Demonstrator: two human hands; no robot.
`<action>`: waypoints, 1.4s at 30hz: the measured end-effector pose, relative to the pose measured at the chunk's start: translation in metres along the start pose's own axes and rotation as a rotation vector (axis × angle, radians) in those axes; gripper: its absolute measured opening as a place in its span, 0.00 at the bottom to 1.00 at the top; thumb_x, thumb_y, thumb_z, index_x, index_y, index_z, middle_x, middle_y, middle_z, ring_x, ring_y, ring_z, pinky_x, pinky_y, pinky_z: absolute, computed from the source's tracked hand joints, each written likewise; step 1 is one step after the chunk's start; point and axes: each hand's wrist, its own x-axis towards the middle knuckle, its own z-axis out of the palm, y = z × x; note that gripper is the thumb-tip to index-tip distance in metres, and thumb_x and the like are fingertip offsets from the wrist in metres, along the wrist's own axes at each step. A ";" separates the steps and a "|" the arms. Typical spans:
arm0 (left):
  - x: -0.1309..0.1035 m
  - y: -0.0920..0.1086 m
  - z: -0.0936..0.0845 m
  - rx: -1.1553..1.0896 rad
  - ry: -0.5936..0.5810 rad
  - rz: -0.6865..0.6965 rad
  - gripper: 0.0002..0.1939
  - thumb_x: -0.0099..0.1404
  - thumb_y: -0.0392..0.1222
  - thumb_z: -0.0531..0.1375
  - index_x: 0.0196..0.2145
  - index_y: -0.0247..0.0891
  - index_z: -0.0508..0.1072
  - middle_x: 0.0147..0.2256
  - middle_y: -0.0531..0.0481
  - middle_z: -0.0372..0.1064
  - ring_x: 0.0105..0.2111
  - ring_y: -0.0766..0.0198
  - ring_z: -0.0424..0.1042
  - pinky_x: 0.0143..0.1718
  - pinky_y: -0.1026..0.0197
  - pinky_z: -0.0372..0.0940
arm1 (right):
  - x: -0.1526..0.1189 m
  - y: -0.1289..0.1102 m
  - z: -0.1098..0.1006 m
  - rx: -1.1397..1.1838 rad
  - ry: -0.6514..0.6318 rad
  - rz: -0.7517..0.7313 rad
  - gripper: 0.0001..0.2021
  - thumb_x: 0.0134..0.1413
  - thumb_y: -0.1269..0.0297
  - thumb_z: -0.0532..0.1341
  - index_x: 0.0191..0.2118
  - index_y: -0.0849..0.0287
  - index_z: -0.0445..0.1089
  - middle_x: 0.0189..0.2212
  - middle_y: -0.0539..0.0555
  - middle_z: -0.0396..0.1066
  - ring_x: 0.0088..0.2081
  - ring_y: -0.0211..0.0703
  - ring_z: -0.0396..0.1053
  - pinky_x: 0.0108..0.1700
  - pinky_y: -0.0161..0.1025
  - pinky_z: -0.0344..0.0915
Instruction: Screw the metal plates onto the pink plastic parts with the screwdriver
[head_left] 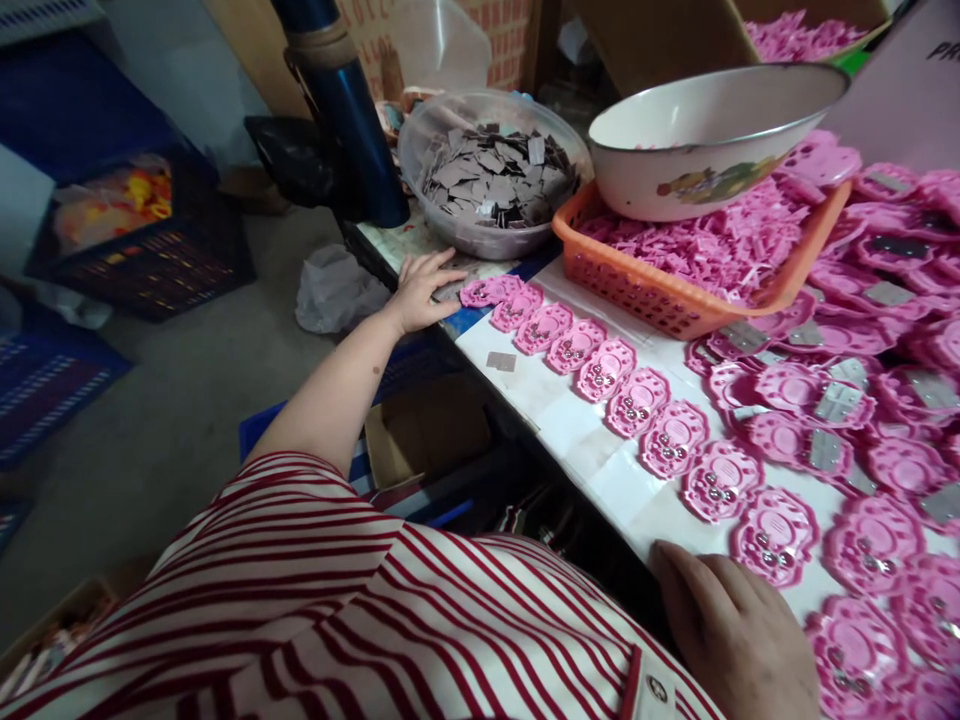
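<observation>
A diagonal row of pink plastic pieces (607, 369) with small shiny metal parts runs along the table edge. At the row's far end my left hand (426, 291) lies with its fingers spread, over some flat grey pieces on the table. One small grey plate (501, 361) lies apart, beside the row. My right hand (739, 630) rests at the near table edge, next to the nearer pink pieces; its fingers are curled down and their tips are hidden, so anything under them cannot be seen.
A clear bowl (491, 243) of grey plates stands beside a blue flask (367, 150). An enamel bowl (697, 165) sits on an orange basket (637, 285) of pink bits. Pink pieces (885, 330) are heaped at the right. A blue crate (202, 245) is on the floor.
</observation>
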 end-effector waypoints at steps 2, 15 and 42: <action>-0.002 0.007 0.002 0.000 0.036 -0.034 0.25 0.60 0.53 0.64 0.54 0.49 0.74 0.68 0.46 0.54 0.67 0.42 0.52 0.66 0.34 0.40 | 0.001 0.000 0.000 0.007 -0.003 -0.001 0.09 0.65 0.63 0.56 0.41 0.62 0.71 0.27 0.52 0.68 0.28 0.40 0.64 0.33 0.37 0.58; -0.007 0.032 0.007 0.000 0.114 -0.142 0.21 0.62 0.48 0.63 0.53 0.50 0.76 0.66 0.50 0.58 0.66 0.46 0.53 0.67 0.37 0.42 | 0.003 0.001 0.000 0.012 0.028 -0.023 0.09 0.66 0.63 0.56 0.41 0.62 0.71 0.26 0.52 0.68 0.27 0.40 0.64 0.32 0.37 0.59; 0.033 0.017 0.015 0.030 0.147 -0.129 0.21 0.62 0.55 0.59 0.49 0.42 0.76 0.48 0.44 0.73 0.52 0.49 0.68 0.57 0.49 0.59 | 0.005 0.000 -0.001 0.029 0.037 0.005 0.10 0.65 0.63 0.56 0.40 0.62 0.71 0.25 0.52 0.69 0.26 0.39 0.65 0.31 0.37 0.60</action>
